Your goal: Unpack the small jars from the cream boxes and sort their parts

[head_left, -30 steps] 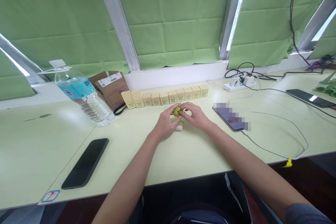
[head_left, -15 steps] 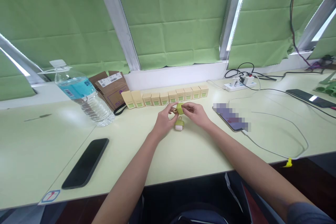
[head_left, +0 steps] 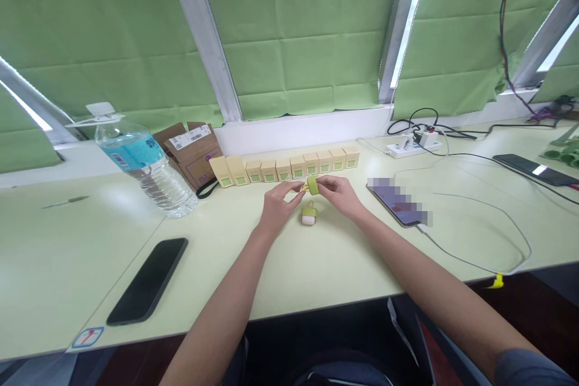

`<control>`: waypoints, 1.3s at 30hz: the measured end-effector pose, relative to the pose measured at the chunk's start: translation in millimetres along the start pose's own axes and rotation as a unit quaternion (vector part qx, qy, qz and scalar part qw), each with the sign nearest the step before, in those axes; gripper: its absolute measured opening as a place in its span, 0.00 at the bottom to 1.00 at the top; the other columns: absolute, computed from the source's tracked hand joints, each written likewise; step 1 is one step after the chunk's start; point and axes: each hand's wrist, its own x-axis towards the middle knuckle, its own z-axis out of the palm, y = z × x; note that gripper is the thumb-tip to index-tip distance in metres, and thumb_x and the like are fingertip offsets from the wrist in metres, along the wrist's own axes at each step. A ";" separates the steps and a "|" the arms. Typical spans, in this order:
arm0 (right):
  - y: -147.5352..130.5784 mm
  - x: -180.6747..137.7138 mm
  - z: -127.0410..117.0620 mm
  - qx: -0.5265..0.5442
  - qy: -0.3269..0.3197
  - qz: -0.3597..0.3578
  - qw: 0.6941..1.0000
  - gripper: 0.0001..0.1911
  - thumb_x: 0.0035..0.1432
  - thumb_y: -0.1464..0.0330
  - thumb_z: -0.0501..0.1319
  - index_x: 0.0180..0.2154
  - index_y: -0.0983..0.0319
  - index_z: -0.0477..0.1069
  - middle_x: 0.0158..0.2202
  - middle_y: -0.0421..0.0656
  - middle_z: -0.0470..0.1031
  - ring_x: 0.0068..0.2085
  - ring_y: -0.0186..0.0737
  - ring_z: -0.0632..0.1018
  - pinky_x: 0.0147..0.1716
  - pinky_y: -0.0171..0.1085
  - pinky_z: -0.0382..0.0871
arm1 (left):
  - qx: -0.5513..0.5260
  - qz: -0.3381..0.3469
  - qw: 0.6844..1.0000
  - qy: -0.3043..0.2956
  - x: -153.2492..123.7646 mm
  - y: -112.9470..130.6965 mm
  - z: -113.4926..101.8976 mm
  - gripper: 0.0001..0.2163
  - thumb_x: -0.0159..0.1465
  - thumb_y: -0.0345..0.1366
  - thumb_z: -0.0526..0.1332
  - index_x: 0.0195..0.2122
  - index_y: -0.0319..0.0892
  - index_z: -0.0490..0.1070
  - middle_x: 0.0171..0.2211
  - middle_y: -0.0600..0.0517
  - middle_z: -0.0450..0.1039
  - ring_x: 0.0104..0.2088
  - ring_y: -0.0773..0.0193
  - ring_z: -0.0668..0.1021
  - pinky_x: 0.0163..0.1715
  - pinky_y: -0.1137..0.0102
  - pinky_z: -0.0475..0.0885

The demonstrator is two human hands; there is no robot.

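Observation:
My left hand (head_left: 277, 206) and my right hand (head_left: 338, 195) meet above the pale green table (head_left: 316, 259), both pinching a small yellow-green round piece (head_left: 312, 185) with a little loop on its left side. Right below it a second small piece (head_left: 309, 215), green on top and white underneath, stands on the table between my hands, untouched. Behind them runs a row of several small cream boxes (head_left: 289, 167) with green labels.
A water bottle (head_left: 142, 163) and a brown cardboard box (head_left: 190, 151) stand at the back left. A black phone (head_left: 148, 280) lies near the front left edge. A lit phone (head_left: 398, 200) on a white cable lies right of my hands; a power strip (head_left: 411, 145) sits behind it.
My hands have lifted the green piece a little and drawn slightly apart. The green-and-white piece below, half hidden before, now stands in full view.

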 end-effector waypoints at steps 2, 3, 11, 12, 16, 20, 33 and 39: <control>-0.1 -0.2 0.0 0.000 -0.005 0.003 1.000 0.15 0.59 0.57 0.64 0.40 0.60 0.80 0.41 0.45 0.83 0.42 0.44 0.81 0.46 0.42 0.75 | 0.001 0.012 1.000 0.004 0.1 -0.4 -0.3 0.07 0.64 0.35 0.65 0.42 0.45 0.79 0.38 0.50 0.82 0.37 0.63 0.82 0.42 0.66 0.76; -0.5 -0.4 0.0 -0.001 -0.006 0.004 1.000 0.15 0.59 0.57 0.64 0.40 0.60 0.81 0.41 0.45 0.83 0.42 0.44 0.81 0.46 0.42 0.75 | 0.001 0.016 1.000 0.008 0.2 -0.5 -0.4 0.06 0.64 0.35 0.65 0.41 0.45 0.79 0.37 0.50 0.82 0.36 0.63 0.82 0.42 0.66 0.76; -5.4 -2.0 -0.2 0.002 -0.029 0.011 1.000 0.17 0.60 0.56 0.63 0.43 0.59 0.81 0.43 0.45 0.83 0.44 0.45 0.81 0.47 0.43 0.74 | -0.008 0.016 0.999 0.028 0.3 -1.2 -0.9 0.04 0.63 0.35 0.66 0.38 0.45 0.81 0.34 0.51 0.82 0.35 0.63 0.82 0.39 0.67 0.77; -5.4 -2.0 -0.2 0.002 -0.034 0.010 0.999 0.17 0.60 0.56 0.63 0.44 0.59 0.81 0.44 0.45 0.83 0.45 0.45 0.81 0.48 0.44 0.74 | -0.010 0.014 0.999 0.028 0.1 -1.6 -1.1 0.04 0.63 0.35 0.66 0.37 0.45 0.81 0.35 0.51 0.83 0.35 0.62 0.83 0.39 0.66 0.78; -4.3 -2.3 -0.9 0.003 -0.047 0.005 0.999 0.18 0.59 0.56 0.64 0.46 0.58 0.81 0.47 0.45 0.82 0.48 0.47 0.81 0.51 0.46 0.73 | -0.012 0.003 1.000 0.024 -0.6 -3.4 -2.3 0.05 0.63 0.34 0.66 0.37 0.47 0.82 0.36 0.52 0.83 0.36 0.62 0.83 0.39 0.66 0.78; -3.9 -2.5 -1.9 0.001 -0.049 0.005 0.999 0.18 0.59 0.56 0.64 0.46 0.58 0.81 0.48 0.45 0.82 0.49 0.48 0.81 0.52 0.46 0.74 | -0.021 -0.019 0.999 0.018 -1.2 -3.9 -3.5 0.05 0.63 0.35 0.66 0.37 0.47 0.82 0.36 0.52 0.83 0.36 0.62 0.84 0.40 0.66 0.79; 3.4 -1.6 -3.7 -0.011 -0.057 0.009 0.998 0.14 0.58 0.59 0.65 0.43 0.58 0.82 0.47 0.44 0.82 0.48 0.47 0.81 0.51 0.45 0.75 | -0.112 -0.160 0.981 -0.007 -1.8 -0.6 -1.1 0.07 0.59 0.40 0.68 0.35 0.44 0.83 0.34 0.49 0.83 0.35 0.60 0.83 0.40 0.65 0.79; 2.5 -2.6 -3.6 -0.016 -0.063 0.004 0.998 0.14 0.58 0.58 0.65 0.42 0.56 0.83 0.47 0.43 0.82 0.49 0.48 0.81 0.50 0.45 0.75 | -0.166 -0.219 0.961 -0.012 -0.8 2.0 1.1 0.09 0.57 0.40 0.70 0.34 0.41 0.83 0.34 0.47 0.83 0.35 0.59 0.83 0.39 0.64 0.79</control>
